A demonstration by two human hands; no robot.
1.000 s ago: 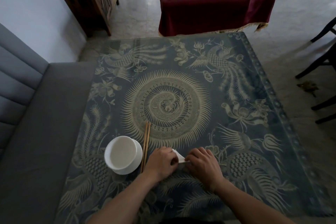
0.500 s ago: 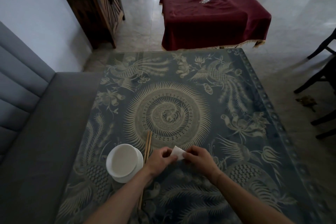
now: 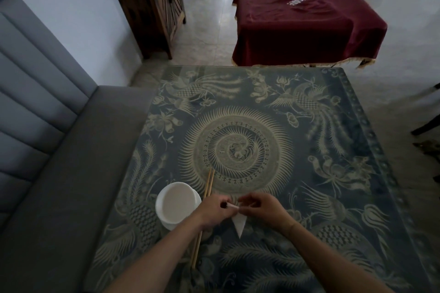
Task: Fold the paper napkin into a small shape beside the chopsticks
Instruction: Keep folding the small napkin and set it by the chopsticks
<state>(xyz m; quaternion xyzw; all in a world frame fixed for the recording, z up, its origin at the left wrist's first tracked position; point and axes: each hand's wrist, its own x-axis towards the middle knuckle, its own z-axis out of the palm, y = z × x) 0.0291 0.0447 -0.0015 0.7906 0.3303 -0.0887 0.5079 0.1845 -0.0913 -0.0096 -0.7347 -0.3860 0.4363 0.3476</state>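
Both hands (image 3: 240,209) pinching napkin (image 3: 238,222)

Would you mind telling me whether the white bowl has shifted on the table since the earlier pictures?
No. The white bowl sits just left of the chopsticks and beside the tablecloth's round medallion, as before; only the head camera has tilted.

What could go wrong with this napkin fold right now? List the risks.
1. The left hand lies across the chopsticks; a shift of the wrist may roll them out of line.
2. The white bowl sits close beside that wrist and could get nudged.
3. The napkin is pinched by both hands, the right hand too; thin paper might tear or crease crooked.
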